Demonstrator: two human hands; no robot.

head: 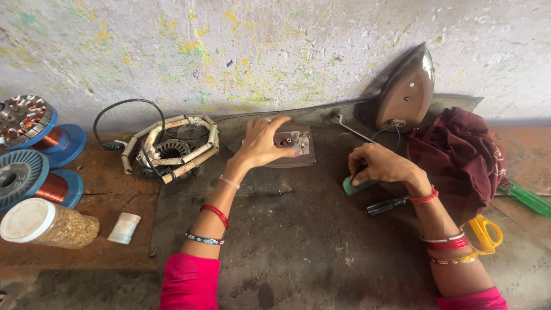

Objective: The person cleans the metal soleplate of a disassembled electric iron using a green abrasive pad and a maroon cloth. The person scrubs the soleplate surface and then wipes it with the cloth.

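Iron soleplate [298, 150], flat, metal w/ terminals: left hand [261, 143] spread on it; right hand [379, 163] clutches green handle [353, 185].

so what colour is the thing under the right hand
Pale green, partly hidden by the right hand; the object shows best in the head view.

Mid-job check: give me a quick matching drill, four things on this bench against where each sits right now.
Things:
1. Flat metal iron soleplate
2. Small green handle
3. Yellow-handled scissors
4. White-lidded plastic jar

Places:
A. Near left corner of the bench
B. Under the left hand
C. Beside the right forearm
D. Gripped in the right hand

Pairs: 1-B, 2-D, 3-C, 4-A
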